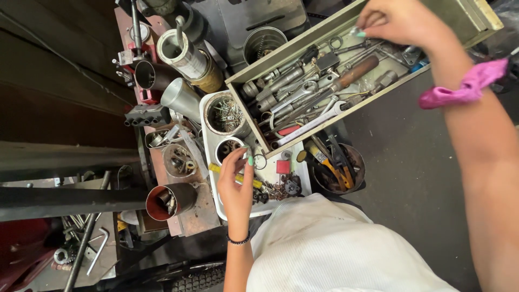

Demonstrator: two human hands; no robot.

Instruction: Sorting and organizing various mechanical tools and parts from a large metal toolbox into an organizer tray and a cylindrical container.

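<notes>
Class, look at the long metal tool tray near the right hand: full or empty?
Full: wrenches and sockets crowd the tool tray edge to edge.

Dark grey floor (400, 162) ran under the right side, a cluttered reddish workbench (162, 178) crowded with cans and metal tubes stood at centre-left, dark wooden boards (48, 70) filled the left, long steel bars (65, 200) lay across below them, light was even and dim.
</notes>
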